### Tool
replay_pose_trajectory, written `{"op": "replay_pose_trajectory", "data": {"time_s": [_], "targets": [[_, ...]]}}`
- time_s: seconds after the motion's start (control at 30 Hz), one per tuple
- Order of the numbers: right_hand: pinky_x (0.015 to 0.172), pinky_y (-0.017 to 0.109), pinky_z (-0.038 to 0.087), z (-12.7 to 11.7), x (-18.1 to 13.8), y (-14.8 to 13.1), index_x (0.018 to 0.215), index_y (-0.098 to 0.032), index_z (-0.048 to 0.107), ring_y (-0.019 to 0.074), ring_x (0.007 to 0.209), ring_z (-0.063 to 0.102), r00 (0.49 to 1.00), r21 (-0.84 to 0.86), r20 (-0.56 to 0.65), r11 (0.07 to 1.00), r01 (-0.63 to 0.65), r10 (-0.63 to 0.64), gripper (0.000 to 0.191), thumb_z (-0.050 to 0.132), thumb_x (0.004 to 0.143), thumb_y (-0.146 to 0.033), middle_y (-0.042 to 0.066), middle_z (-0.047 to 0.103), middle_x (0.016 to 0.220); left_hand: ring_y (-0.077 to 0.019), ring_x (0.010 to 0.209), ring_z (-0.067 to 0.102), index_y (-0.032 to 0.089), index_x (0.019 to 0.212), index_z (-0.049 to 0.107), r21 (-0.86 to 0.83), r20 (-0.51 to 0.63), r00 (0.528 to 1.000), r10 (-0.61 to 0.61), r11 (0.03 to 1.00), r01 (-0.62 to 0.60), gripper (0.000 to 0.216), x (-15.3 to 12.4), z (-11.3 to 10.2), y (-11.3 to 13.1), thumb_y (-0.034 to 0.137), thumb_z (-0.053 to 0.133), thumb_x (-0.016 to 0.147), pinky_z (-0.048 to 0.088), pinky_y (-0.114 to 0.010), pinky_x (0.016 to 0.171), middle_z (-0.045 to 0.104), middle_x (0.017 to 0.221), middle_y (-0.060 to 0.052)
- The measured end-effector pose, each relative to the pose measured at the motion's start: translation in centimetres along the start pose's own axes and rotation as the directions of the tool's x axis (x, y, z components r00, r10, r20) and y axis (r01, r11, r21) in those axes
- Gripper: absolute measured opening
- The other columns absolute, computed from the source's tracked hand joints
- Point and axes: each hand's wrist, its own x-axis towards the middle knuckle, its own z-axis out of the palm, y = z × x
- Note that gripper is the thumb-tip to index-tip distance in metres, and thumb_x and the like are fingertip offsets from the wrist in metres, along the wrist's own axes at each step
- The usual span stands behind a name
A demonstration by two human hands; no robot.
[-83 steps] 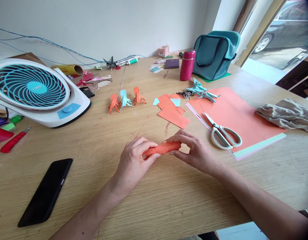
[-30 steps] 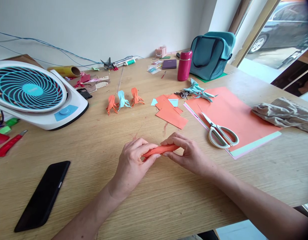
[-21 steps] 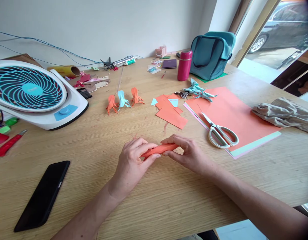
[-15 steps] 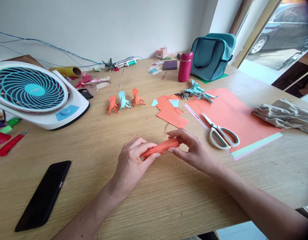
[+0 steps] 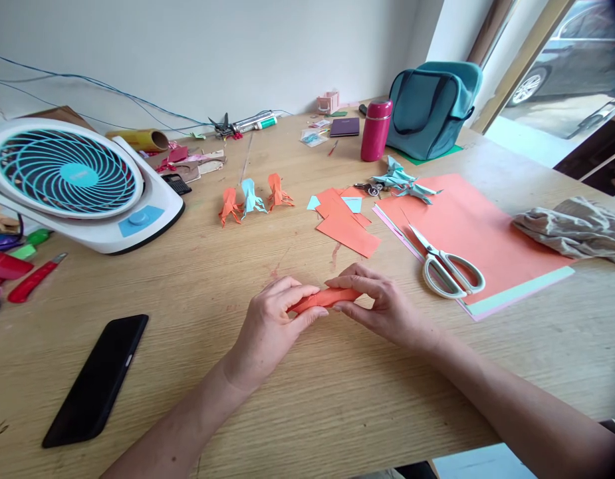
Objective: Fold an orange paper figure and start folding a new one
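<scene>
A narrow folded piece of orange paper (image 5: 323,299) lies between both hands just above the wooden table (image 5: 307,406). My left hand (image 5: 272,329) pinches its left end with thumb and fingers closed. My right hand (image 5: 379,307) pinches the right end, fingers pressed along the top edge. Beyond the hands lie cut orange paper pieces (image 5: 346,223) and three small folded paper figures (image 5: 250,198), two orange and one light blue.
White-handled scissors (image 5: 449,266) rest on large orange sheets (image 5: 479,236) at right. A black phone (image 5: 96,379) lies at front left. A white and teal fan (image 5: 72,183), red cutter (image 5: 34,279), pink bottle (image 5: 375,130), teal bag (image 5: 431,106) and crumpled cloth (image 5: 576,227) ring the table.
Over the frames my fingers kept working the orange paper; half a second ago the right end was raised and looked thicker, and now it is pressed flatter and lower between both hands.
</scene>
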Motion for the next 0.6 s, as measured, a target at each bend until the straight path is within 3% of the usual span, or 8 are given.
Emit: {"op": "replay_pose_trajectory", "data": {"time_s": [0.23,0.33,0.47,0.6], "targets": [[0.082,0.035,0.054,0.1,0.0,0.1,0.12,-0.024,0.067,0.0194,0.093,0.064,1.0,-0.003,0.013,1.0,0.009,-0.009,0.028,0.064,0.093,-0.021,0.007,0.066,0.103,-0.0158,0.085,0.067,0.02,0.109,0.074,-0.074,0.072,0.997,0.041,0.997,-0.036,0.026,0.2,-0.3,-0.4,0.027,0.075,0.084,0.052,-0.026,0.075,0.071,0.096,-0.004],[0.081,0.033,0.053,-0.1,0.1,-0.1,0.116,-0.023,0.068,0.0184,0.092,0.064,1.0,-0.008,-0.008,1.0,0.002,-0.002,0.024,0.066,0.092,-0.023,0.007,0.066,0.102,-0.0187,0.095,0.067,0.02,0.119,0.07,-0.088,0.135,0.989,0.059,0.995,-0.048,0.034,0.6,-1.2,-0.4,0.032,0.071,0.087,0.052,-0.03,0.085,0.072,0.107,-0.006],[0.082,0.032,0.052,-0.2,0.2,-0.2,0.115,-0.021,0.068,0.0176,0.092,0.063,1.0,-0.031,-0.03,1.0,0.002,-0.003,0.023,0.067,0.091,-0.02,0.007,0.066,0.101,-0.023,0.113,0.06,0.022,0.125,0.067,0.042,0.221,0.972,0.084,0.994,-0.096,0.034,1.0,-2.8,-0.2,0.03,0.063,0.093,0.048,-0.038,0.098,0.067,0.122,-0.008],[0.083,0.033,0.052,-0.1,0.0,0.0,0.117,-0.021,0.067,0.0179,0.093,0.064,0.999,-0.045,-0.026,0.999,0.026,-0.027,0.025,0.066,0.092,-0.02,0.007,0.065,0.102,-0.0211,0.107,0.06,0.026,0.124,0.068,0.093,0.279,0.959,0.055,0.992,-0.084,0.031,1.0,-3.2,0.1,0.021,0.06,0.094,0.047,-0.038,0.097,0.069,0.113,-0.004]]}}
